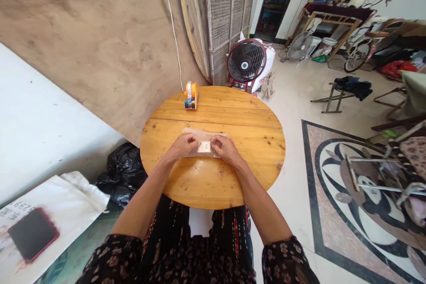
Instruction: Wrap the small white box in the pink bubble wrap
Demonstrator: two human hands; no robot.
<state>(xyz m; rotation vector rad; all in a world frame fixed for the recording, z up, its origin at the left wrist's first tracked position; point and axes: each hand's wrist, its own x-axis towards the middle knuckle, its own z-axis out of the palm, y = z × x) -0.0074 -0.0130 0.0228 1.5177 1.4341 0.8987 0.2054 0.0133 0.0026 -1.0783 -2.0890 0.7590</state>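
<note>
On the wooden table [196,182], left hand [187,144] and right hand [224,147] pinch a clear plastic wrapper [204,136].

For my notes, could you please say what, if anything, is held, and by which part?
Apparently the clear wrap: the left hand and right hand pinch it at either side of the small white piece.

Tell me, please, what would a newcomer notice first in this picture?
Probably the yellow table at the centre, where the left hand and right hand pinch clear film beside a small pale square. Next, the orange-and-blue tape dispenser near its far left edge, and the dark fan beyond it.
</note>
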